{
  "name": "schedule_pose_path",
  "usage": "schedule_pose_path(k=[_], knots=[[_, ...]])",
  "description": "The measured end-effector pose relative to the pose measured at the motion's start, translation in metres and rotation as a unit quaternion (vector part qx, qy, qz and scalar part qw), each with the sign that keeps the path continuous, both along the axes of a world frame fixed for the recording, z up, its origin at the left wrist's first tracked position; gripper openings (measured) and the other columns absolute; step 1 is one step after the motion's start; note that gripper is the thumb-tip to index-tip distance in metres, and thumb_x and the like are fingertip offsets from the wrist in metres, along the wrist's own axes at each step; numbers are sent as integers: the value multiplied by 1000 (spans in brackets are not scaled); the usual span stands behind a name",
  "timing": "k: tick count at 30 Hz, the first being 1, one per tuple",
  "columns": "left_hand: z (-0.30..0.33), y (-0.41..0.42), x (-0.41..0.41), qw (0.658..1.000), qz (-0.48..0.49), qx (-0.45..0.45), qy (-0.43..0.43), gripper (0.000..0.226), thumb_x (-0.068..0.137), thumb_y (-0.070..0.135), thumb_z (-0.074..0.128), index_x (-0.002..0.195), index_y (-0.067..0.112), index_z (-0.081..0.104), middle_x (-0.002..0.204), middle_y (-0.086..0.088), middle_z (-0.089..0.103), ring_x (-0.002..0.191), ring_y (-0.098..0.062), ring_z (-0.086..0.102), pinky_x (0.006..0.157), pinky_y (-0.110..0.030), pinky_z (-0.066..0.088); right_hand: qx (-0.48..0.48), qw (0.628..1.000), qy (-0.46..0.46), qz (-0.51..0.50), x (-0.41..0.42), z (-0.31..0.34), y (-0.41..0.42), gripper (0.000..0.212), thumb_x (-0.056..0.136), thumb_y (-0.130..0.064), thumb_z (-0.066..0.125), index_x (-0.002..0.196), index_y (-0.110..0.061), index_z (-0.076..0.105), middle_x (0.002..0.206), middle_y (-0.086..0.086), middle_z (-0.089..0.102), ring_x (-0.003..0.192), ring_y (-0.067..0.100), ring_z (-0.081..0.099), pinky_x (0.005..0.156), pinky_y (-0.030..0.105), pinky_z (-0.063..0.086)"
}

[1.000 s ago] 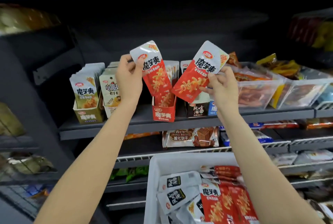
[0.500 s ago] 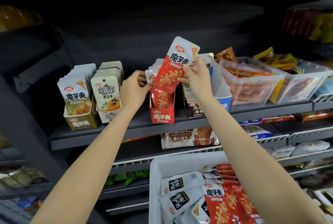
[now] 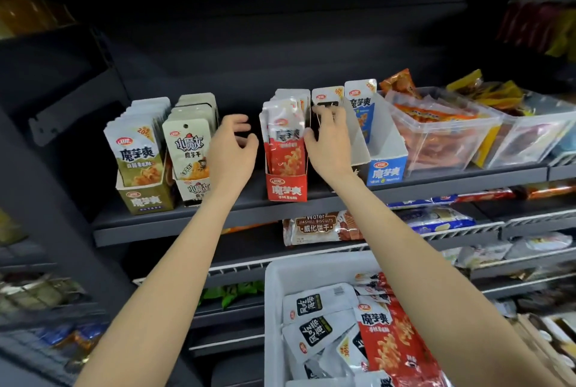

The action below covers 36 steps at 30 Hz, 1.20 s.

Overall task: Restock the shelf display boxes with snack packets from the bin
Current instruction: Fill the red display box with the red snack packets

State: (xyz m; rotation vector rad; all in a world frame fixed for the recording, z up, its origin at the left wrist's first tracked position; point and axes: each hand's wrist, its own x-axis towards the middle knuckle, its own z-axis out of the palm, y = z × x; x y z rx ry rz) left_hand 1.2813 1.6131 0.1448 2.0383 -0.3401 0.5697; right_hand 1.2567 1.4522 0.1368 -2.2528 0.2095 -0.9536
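A red display box point(image 3: 286, 188) stands on the grey shelf point(image 3: 193, 224), filled with upright red snack packets point(image 3: 284, 137). My left hand point(image 3: 232, 149) hovers just left of the box, fingers apart and empty. My right hand point(image 3: 327, 140) rests against the box's right side, fingers spread on the packets' edge and over the dark-packet box behind it; it holds nothing. Below, the white bin point(image 3: 274, 308) holds red packets point(image 3: 392, 346) and white-and-black packets point(image 3: 314, 315).
On the same shelf stand an olive box point(image 3: 146, 199), a white box point(image 3: 196, 190), a blue box point(image 3: 386, 171) and clear tubs of snacks point(image 3: 442, 134). A wafer biscuit pack point(image 3: 318, 227) lies on the wire shelf below. A dark upper shelf overhangs.
Both red packets that my hands held have gone into the red box. Both hands have let go and now flank the box. The view has tilted down slightly.
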Motion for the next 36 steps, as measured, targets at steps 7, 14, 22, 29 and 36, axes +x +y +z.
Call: schedule_pose_path(k=[7, 14, 22, 29, 36], knots=[[-36, 6, -75, 985, -130, -27, -108, 12, 93, 23, 52, 102, 22, 60, 87, 14, 62, 82, -3, 59, 71, -14, 45, 72, 992, -38, 96, -110, -38, -4, 25, 93, -8, 53, 117, -15, 57, 109, -4, 63, 99, 6, 56, 84, 14, 43], [-119, -6, -132, 944, -268, 191, -20, 16, 90, 27, 55, 102, 23, 66, 90, 21, 59, 88, 0, 54, 79, -25, 47, 3, 968, 205, 144, -194, -124, -47, 17, 92, -12, 57, 106, -17, 65, 92, -8, 69, 85, 5, 65, 81, 28, 54], [-187, -35, -167, 857, -299, 366, 205, 41, 87, 44, 61, 122, 24, 56, 121, 8, 60, 107, -9, 54, 87, -27, 45, -101, 877, 460, 92, -238, -176, -81, 29, 90, -26, 60, 118, -21, 59, 118, -3, 62, 106, 18, 61, 90, 37, 51], [-201, -60, -197, 807, -305, 479, 164, 74, 70, 69, 65, 123, 19, 49, 121, 1, 43, 110, -16, 41, 85, -30, 45, -120, 860, 494, 43, -234, -195, -64, 55, 91, -50, 50, 136, -20, 45, 131, 11, 47, 124, 33, 44, 101, 44, 41], [-203, -59, -210, 788, -329, 501, 142, 58, 71, 59, 69, 111, 19, 56, 118, 2, 46, 110, -16, 40, 88, -28, 39, -173, 834, 524, 9, -217, -199, -48, 73, 83, -55, 60, 137, -13, 38, 130, 16, 43, 122, 34, 41, 94, 41, 43]])
